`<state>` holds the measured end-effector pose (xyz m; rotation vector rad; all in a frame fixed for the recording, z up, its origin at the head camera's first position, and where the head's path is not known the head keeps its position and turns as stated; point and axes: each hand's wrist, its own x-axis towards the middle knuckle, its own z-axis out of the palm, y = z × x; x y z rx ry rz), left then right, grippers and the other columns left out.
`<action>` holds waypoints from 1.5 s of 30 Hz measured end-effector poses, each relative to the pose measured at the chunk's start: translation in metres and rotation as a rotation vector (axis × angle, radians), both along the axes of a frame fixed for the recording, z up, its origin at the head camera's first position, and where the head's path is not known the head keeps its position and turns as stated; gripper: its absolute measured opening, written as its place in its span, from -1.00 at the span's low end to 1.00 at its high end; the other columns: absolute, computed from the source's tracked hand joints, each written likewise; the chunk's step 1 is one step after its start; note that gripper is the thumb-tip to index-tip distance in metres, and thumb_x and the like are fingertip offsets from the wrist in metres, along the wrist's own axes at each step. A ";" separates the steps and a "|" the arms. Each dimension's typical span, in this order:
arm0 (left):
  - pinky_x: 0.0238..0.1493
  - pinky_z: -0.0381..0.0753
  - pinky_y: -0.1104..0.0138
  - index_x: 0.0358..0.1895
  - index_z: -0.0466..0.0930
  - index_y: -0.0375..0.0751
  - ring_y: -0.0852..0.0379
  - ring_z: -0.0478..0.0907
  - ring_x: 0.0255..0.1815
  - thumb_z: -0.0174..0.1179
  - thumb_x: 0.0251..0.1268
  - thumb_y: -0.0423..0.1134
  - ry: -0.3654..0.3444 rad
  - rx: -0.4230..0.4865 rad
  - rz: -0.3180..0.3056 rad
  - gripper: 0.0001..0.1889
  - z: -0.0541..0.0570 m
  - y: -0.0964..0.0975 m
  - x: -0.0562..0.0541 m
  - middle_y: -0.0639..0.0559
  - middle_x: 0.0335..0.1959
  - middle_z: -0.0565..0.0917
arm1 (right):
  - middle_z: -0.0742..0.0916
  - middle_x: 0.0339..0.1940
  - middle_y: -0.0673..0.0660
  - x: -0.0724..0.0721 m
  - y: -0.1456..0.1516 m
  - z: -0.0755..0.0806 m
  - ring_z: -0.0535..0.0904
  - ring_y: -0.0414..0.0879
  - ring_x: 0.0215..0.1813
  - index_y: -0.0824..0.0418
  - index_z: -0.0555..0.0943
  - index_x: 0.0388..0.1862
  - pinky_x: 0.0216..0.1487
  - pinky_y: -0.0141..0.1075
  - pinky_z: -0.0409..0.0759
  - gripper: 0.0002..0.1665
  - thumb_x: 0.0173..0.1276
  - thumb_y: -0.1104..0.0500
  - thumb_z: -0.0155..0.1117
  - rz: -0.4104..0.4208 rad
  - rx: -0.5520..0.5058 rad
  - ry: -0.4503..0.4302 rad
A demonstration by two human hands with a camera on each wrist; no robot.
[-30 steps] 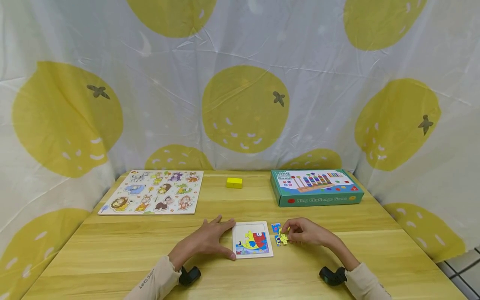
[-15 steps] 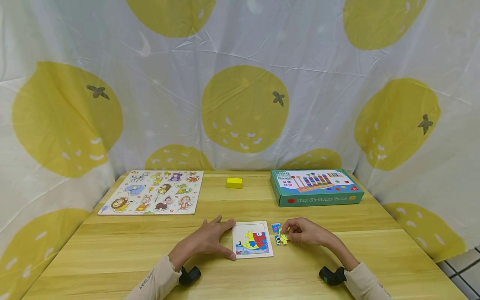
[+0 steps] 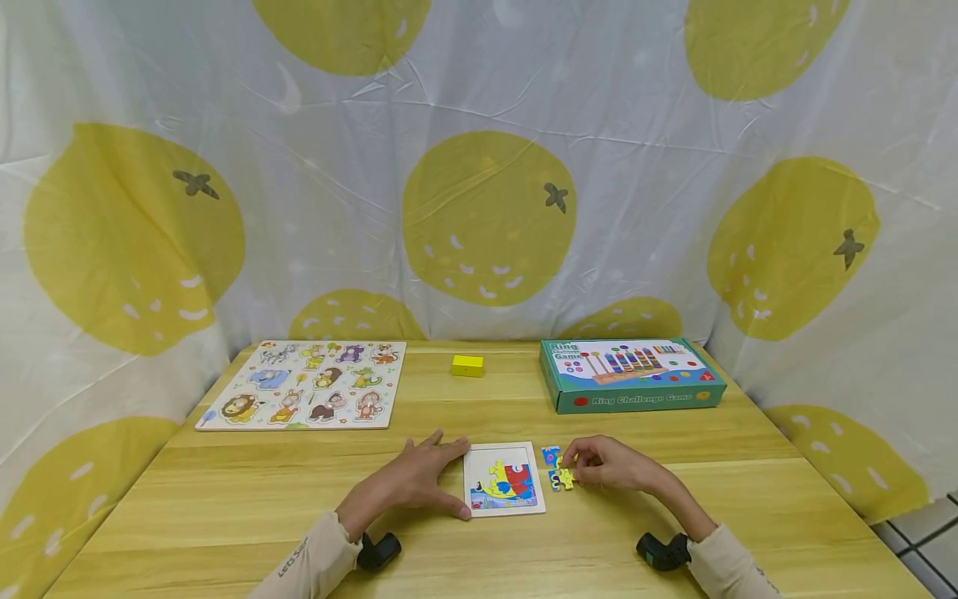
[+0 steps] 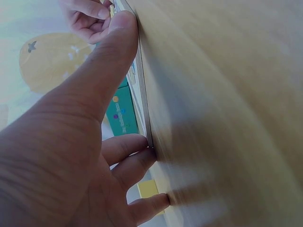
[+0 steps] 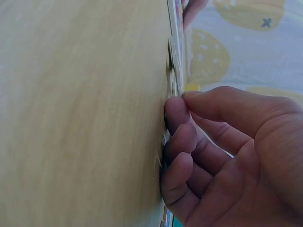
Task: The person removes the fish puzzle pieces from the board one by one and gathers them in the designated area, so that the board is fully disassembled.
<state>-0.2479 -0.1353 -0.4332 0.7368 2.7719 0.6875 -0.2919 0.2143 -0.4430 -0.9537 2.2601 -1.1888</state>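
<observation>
From here: puzzle tray [image 3: 486,454] on the desk [image 3: 509,553], left hand [image 3: 413,474] spread against its left edge. Right hand [image 3: 612,463] pinches a yellow piece [image 3: 566,479] just right of the tray (blue pieces [image 3: 550,455] there too).

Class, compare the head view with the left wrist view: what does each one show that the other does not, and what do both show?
Only the head view shows the animal board and the sleeves. Only the left wrist view shows the palm side of the left hand and the puzzle edge-on. Both show the right hand, yellow block, green box, table and curtain.
</observation>
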 end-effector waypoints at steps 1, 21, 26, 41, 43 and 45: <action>0.31 -0.15 -0.41 0.44 0.26 -0.12 -0.32 -0.01 0.49 0.38 -0.16 0.34 0.000 0.000 0.000 0.05 0.000 0.000 0.000 -0.04 0.44 0.30 | 0.64 -0.49 0.27 0.000 0.000 0.000 0.43 -0.28 -0.52 0.39 0.55 -0.11 -0.49 -0.47 0.41 -0.81 0.36 0.44 0.05 -0.001 0.001 -0.001; 0.31 -0.13 -0.40 0.44 0.26 -0.11 -0.32 -0.02 0.49 0.37 -0.17 0.35 0.001 -0.004 -0.001 0.06 -0.001 0.000 0.000 -0.05 0.45 0.29 | 0.63 -0.51 0.10 0.001 -0.003 -0.001 0.42 -0.30 -0.56 0.28 0.58 -0.13 -0.56 -0.48 0.41 -0.87 0.39 0.31 0.14 -0.009 0.020 0.071; 0.32 -0.16 -0.39 0.44 0.26 -0.09 -0.31 -0.03 0.50 0.38 -0.17 0.35 -0.005 0.004 -0.002 0.05 0.001 0.000 0.000 -0.04 0.45 0.29 | 0.62 -0.48 0.04 0.005 -0.015 0.008 0.45 -0.28 -0.51 0.25 0.59 -0.12 -0.50 -0.45 0.46 -0.86 0.37 0.30 0.19 -0.033 0.049 0.158; 0.29 -0.12 -0.42 0.43 0.27 -0.09 -0.33 -0.01 0.49 0.38 -0.18 0.36 0.003 -0.010 0.007 0.05 -0.001 0.001 -0.002 -0.04 0.44 0.30 | 0.66 -0.02 0.09 0.002 -0.073 0.021 0.51 -0.06 -0.18 0.19 0.56 0.15 -0.22 -0.36 0.55 -0.60 0.33 0.31 0.24 0.039 0.153 0.295; 0.29 -0.12 -0.42 0.43 0.28 -0.10 -0.33 0.00 0.49 0.38 -0.18 0.36 0.006 -0.008 0.007 0.05 -0.001 0.001 -0.002 -0.04 0.44 0.30 | 0.66 -0.03 0.08 0.001 -0.080 0.021 0.52 -0.05 -0.13 0.19 0.57 0.15 -0.15 -0.34 0.56 -0.61 0.33 0.30 0.25 0.060 0.182 0.307; 0.29 -0.12 -0.42 0.43 0.28 -0.10 -0.34 0.00 0.48 0.38 -0.18 0.36 0.006 -0.008 0.007 0.05 -0.001 0.001 -0.001 -0.05 0.44 0.31 | 0.66 -0.06 0.06 -0.001 -0.086 0.020 0.52 -0.08 -0.14 0.19 0.58 0.14 -0.11 -0.34 0.56 -0.62 0.34 0.29 0.24 0.071 0.219 0.317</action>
